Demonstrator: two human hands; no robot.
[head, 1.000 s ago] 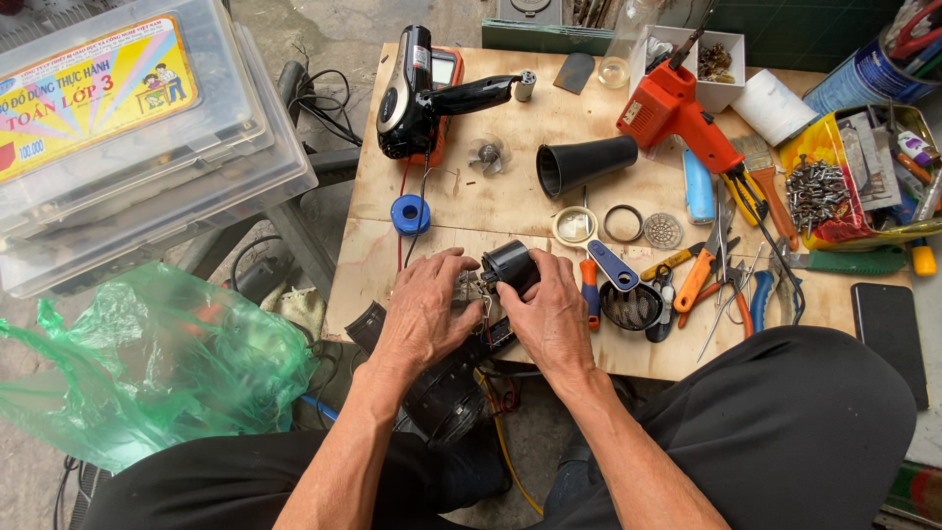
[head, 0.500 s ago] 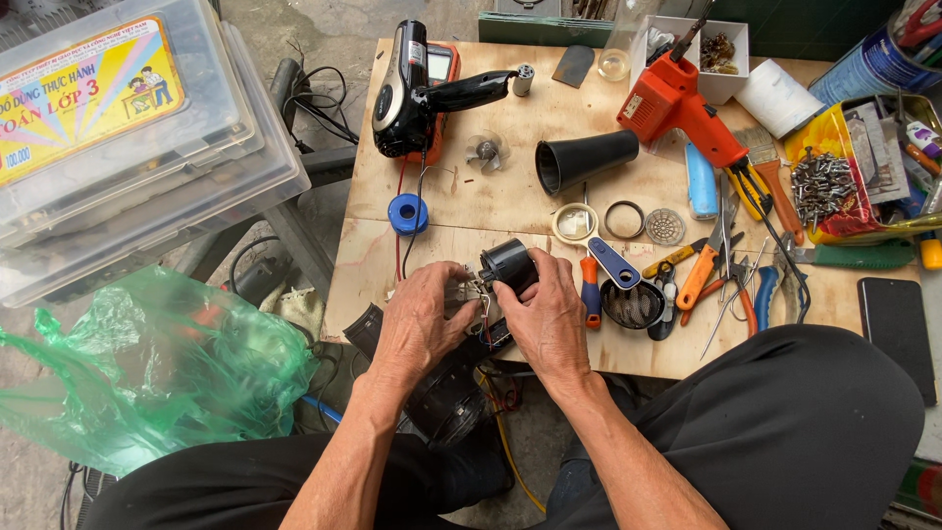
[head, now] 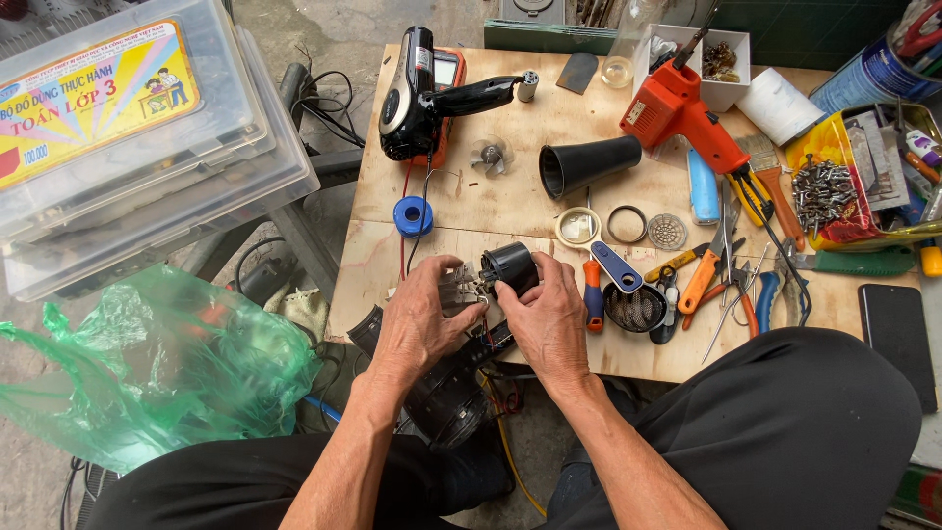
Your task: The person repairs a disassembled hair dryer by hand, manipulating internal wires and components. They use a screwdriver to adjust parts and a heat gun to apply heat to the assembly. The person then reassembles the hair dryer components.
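Far left, 9 o'clock: stacked clear plastic cases [head: 147, 167] with a colourful label on top. Below them, at 8 o'clock, a crumpled green plastic bag [head: 157, 368].

Plywood tabletop [head: 510, 211] from centre out to the right. At 12 o'clock on it: black hair dryer body [head: 417, 93] lying on its side, small clear fan impeller [head: 490, 155] just beside it, blue wire spool [head: 412, 215] at about 10 o'clock from the hands.

Left hand [head: 424, 319] is curled around a silvery heating-element assembly [head: 459, 287], fingers closed on it. Right hand [head: 551, 319] grips a small black cylindrical motor housing [head: 510, 267], thumb and fingers wrapped on it. The two parts touch, held at the near table edge, dead centre. A black tube-shaped part [head: 446, 397] sits below, between the knees.

1 o'clock of the hands: black conical nozzle [head: 587, 164], then a ring [head: 625, 224] and a round mesh filter [head: 667, 231]. Further right: orange glue-gun-style tool [head: 682, 113], pliers [head: 711, 270], yellow tray of screws [head: 824, 191], phone [head: 895, 339] at 3 o'clock.

Risks, my read:
- Thin wires between the parts look taut; pulling the halves apart could snap a joint.
- Element coil is fragile; squeezing too hard would deform it.
- Work is held off the table edge, so a slip drops it to the ground.
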